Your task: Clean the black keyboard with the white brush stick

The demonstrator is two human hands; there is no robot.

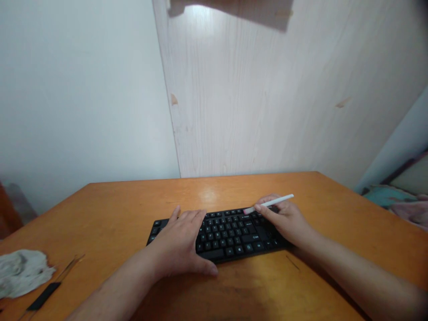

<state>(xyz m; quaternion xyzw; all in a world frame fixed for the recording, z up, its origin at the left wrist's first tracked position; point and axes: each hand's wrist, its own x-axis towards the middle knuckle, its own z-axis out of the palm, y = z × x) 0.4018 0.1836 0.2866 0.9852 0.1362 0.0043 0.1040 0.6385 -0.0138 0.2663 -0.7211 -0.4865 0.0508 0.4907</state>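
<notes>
Black keyboard (234, 236) sits mid-desk, square to the far edge of the orange wooden desk (100, 214). Left hand (175, 243) lies open and flat over the keyboard's left end, pinning it. Right hand (282, 220) grips a white stick (272, 203) in a pen hold, pink tip (247, 210) at the top key row; contact unclear. Risks: tip skids off a keycap if pressed at this shallow angle; keyboard slides on the smooth top if left-hand pressure eases. Grey rag (22, 273) and black-handled tool (43, 296) lie well apart, near the left corner.
</notes>
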